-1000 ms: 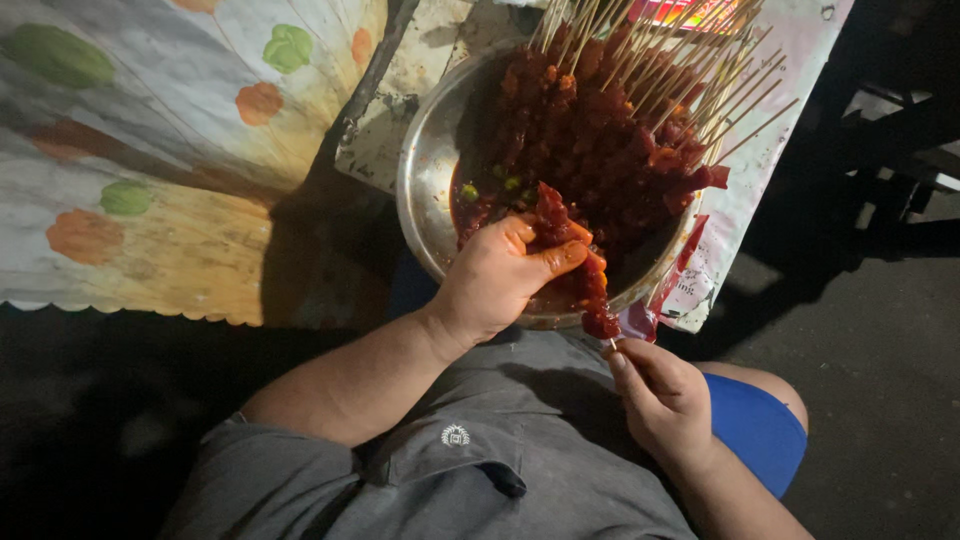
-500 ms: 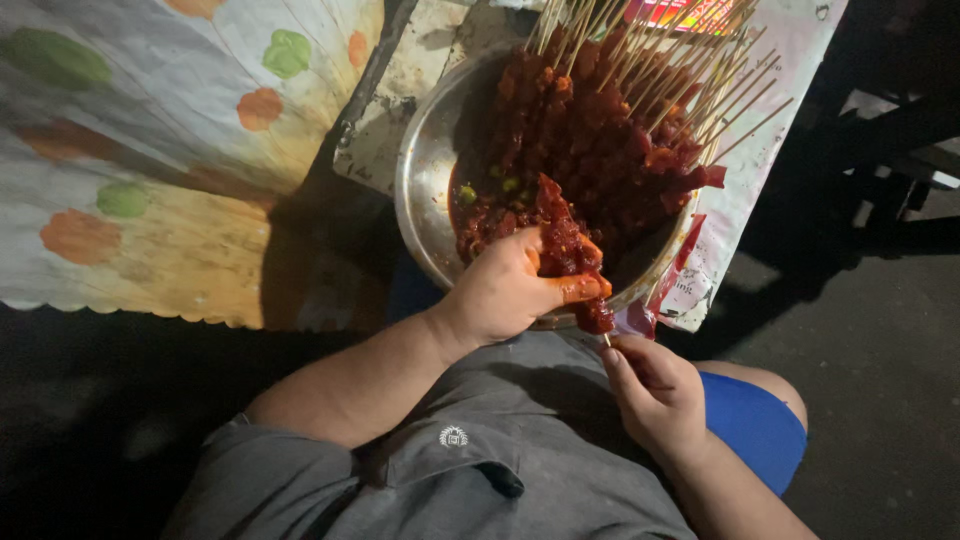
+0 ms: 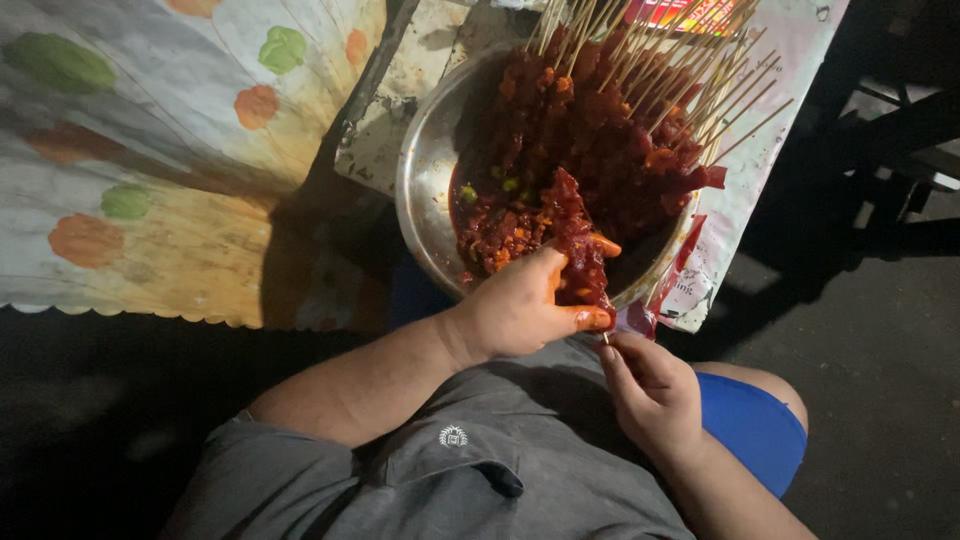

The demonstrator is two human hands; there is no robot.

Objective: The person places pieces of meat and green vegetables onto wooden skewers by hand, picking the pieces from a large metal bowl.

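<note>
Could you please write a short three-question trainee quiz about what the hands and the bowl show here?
1. True or false: the left hand holds a piece of red marinated meat.
2. What does the right hand pinch? A) a spoon B) a thin skewer stick C) a knife
3. What fills the metal bowl?

Key: 1 true. 2 B. 3 Meat skewers, sticks pointing up and away.

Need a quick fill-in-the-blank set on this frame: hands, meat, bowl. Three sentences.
1. The left hand grips a strip of red marinated ____.
2. The right hand pinches the lower end of a thin ____.
3. The finished skewers lie piled in a round ____ bowl.

Missing words: meat; stick; metal
</note>
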